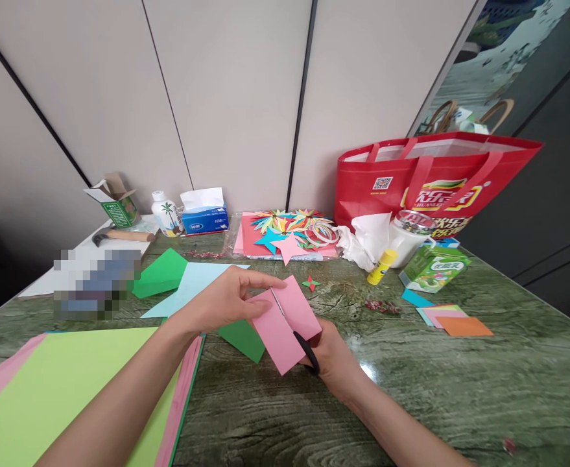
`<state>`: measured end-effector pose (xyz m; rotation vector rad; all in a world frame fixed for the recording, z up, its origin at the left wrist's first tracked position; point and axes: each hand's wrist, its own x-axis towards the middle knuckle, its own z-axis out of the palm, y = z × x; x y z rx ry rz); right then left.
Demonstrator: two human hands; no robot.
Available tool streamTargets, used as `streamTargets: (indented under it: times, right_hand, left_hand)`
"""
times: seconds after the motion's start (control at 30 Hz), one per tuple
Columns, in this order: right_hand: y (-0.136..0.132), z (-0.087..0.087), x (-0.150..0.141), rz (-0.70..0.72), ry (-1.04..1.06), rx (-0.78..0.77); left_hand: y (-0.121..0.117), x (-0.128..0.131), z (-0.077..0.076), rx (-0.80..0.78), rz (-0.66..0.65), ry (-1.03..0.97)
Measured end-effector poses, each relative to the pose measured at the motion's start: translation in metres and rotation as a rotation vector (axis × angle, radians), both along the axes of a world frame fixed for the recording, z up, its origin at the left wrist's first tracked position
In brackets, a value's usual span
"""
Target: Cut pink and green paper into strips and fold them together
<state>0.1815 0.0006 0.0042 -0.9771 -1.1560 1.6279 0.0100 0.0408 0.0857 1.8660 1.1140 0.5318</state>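
A sheet of pink paper (285, 344) is held up above the table, pinched at its upper left edge between the thumb and fingers of my left hand (238, 295). My right hand (331, 357) grips a pair of scissors (307, 353) by the black handle, partly hidden behind the paper. The metal blades lie along a slit running down the middle of the sheet, up towards my left fingertips. Beneath the paper, a green paper piece (246, 340) rests on the table. Light blue paper (200, 282) lies behind my left wrist.
A stack of coloured paper (95, 363) covers the table's left front. Behind are a hammer (124, 235), tissue box (205, 219), paper stars (289, 248), glue stick (380, 267), a lidded white mug (406, 240) and red bag (377, 175). Small coloured sheets (462, 325) lie right.
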Motion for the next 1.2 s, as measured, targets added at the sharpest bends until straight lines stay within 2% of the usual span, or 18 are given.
streamTargets:
  times: [0.47, 0.63, 0.7, 0.8, 0.87, 0.93, 1.1, 1.2]
  right_hand:
    - [-0.001, -0.004, 0.001, 0.03, 0.006, 0.017]
    - [0.003, -0.007, 0.002, 0.052, 0.013, -0.009]
    - [0.005, -0.007, 0.004, -0.04, 0.013, 0.022]
    - [0.007, -0.005, 0.006, -0.368, 0.0, 0.175]
    - [0.006, -0.004, 0.007, -0.545, -0.013, 0.279]
    - [0.003, -0.003, 0.007, -0.617, -0.033, 0.351]
    - [-0.003, -0.006, 0.005, -0.624, -0.079, 0.42]
    - [-0.004, -0.006, 0.004, -0.6, -0.074, 0.408]
  left_hand:
    - [0.0, 0.0, -0.001, -0.02, 0.019, 0.004]
    - [0.01, -0.008, -0.008, -0.02, 0.123, -0.176]
    - [0.017, -0.012, -0.016, 0.005, 0.242, -0.248]
    - [0.025, -0.008, -0.032, 0.006, 0.381, -0.281]
    - [0.025, 0.0, -0.044, -0.002, 0.335, -0.264]
    - [0.022, 0.01, -0.053, -0.047, 0.242, -0.26]
    - [0.011, 0.025, -0.065, -0.299, 0.022, -0.301]
    - [0.013, 0.023, -0.063, -0.271, 0.011, -0.245]
